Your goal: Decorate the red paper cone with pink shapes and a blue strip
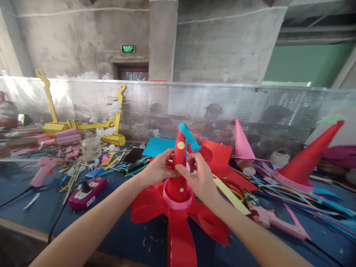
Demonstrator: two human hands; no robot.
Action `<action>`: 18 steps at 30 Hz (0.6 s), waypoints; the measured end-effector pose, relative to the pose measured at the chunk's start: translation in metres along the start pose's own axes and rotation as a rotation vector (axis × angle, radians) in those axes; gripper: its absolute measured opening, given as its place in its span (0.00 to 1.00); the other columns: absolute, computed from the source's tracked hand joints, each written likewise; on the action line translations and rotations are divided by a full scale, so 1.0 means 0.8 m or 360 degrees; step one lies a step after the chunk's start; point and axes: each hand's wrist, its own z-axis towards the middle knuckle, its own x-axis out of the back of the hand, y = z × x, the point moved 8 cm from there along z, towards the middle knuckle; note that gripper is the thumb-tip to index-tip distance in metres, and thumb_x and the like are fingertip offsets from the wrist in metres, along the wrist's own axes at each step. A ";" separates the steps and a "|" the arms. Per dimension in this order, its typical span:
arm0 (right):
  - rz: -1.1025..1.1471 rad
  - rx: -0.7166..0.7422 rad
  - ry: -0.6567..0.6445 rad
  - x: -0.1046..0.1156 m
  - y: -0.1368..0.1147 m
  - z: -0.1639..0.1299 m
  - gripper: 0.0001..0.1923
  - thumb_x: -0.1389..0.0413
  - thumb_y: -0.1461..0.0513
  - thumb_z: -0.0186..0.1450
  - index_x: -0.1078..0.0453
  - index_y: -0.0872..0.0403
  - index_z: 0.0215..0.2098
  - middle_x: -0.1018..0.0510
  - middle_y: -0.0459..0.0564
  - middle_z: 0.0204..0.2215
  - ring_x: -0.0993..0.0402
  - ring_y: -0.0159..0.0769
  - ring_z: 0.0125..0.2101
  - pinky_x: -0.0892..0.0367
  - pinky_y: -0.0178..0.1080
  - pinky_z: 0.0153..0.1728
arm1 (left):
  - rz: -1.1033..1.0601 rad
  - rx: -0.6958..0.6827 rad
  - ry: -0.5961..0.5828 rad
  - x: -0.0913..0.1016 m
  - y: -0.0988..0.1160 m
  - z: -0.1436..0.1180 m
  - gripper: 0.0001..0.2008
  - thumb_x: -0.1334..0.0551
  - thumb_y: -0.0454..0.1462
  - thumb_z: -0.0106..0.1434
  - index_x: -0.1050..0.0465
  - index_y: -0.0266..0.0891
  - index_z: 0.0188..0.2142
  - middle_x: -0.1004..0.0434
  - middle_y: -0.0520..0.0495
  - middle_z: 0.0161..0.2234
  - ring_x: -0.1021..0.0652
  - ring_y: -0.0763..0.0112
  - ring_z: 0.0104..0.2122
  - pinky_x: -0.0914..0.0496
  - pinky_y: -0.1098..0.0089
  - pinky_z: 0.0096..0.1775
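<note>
Landmark: paper cone (178,167), standing on the worktop (133,230), centre.
Left hand (158,168): against the cone's left side.
Right hand (198,176): against the cone's right side.
Glue gun (44,168): far left of the cone.
Jar (91,148): left of the cone, behind.
Second cone (306,159): far right of the cone.
Perforated screen (222,107): behind the cone, across the worktop.
</note>
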 end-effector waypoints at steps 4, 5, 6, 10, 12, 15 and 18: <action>-0.0232 0.0118 0.0142 -0.001 -0.011 0.002 0.14 0.45 0.51 0.66 0.43 0.48 0.32 0.32 0.46 0.28 0.33 0.38 0.30 0.35 0.42 0.32 | 0.0109 -0.0003 0.0070 -0.002 -0.001 -0.002 0.26 0.29 0.37 0.53 0.34 0.40 0.50 0.24 0.42 0.45 0.21 0.62 0.40 0.25 0.60 0.41; -0.0250 0.0133 0.0146 -0.001 -0.012 0.002 0.13 0.47 0.52 0.67 0.43 0.48 0.32 0.32 0.46 0.29 0.32 0.38 0.30 0.35 0.42 0.32 | 0.0102 0.0017 0.0085 -0.003 -0.002 -0.002 0.26 0.28 0.38 0.52 0.34 0.41 0.49 0.25 0.42 0.46 0.21 0.62 0.40 0.24 0.60 0.41; -0.0256 0.0138 0.0148 -0.001 -0.013 0.001 0.11 0.48 0.53 0.68 0.43 0.48 0.32 0.31 0.46 0.28 0.31 0.38 0.29 0.35 0.41 0.32 | 0.0095 0.0035 0.0096 -0.004 -0.003 -0.003 0.27 0.28 0.38 0.52 0.35 0.41 0.49 0.25 0.41 0.46 0.21 0.62 0.40 0.24 0.60 0.40; -0.0243 0.0099 0.0123 0.002 -0.009 -0.002 0.10 0.53 0.55 0.70 0.42 0.48 0.31 0.32 0.45 0.25 0.33 0.36 0.26 0.38 0.39 0.29 | 0.0208 0.0053 0.0120 -0.006 -0.003 -0.003 0.27 0.28 0.39 0.52 0.35 0.42 0.50 0.26 0.40 0.48 0.21 0.60 0.41 0.24 0.58 0.41; -0.0255 0.0076 0.0108 0.007 -0.008 -0.004 0.11 0.53 0.55 0.70 0.42 0.49 0.30 0.34 0.44 0.23 0.36 0.35 0.23 0.39 0.39 0.27 | 0.0262 0.0060 0.0123 -0.005 -0.002 -0.003 0.27 0.28 0.39 0.51 0.35 0.41 0.50 0.25 0.41 0.47 0.21 0.61 0.40 0.24 0.58 0.41; -0.0244 -0.0021 0.0081 0.031 -0.008 -0.011 0.12 0.52 0.54 0.69 0.41 0.49 0.30 0.37 0.41 0.21 0.40 0.32 0.21 0.42 0.37 0.25 | 0.0242 0.0080 0.0132 0.002 0.001 -0.006 0.26 0.29 0.38 0.52 0.34 0.40 0.49 0.24 0.43 0.44 0.21 0.63 0.38 0.24 0.59 0.41; -0.0218 -0.0238 -0.0145 0.063 -0.012 -0.035 0.15 0.53 0.52 0.69 0.42 0.49 0.27 0.39 0.40 0.20 0.42 0.32 0.21 0.43 0.36 0.22 | 0.0231 0.0065 0.0188 0.018 0.010 -0.010 0.24 0.30 0.38 0.54 0.34 0.39 0.49 0.24 0.42 0.45 0.21 0.63 0.40 0.25 0.58 0.44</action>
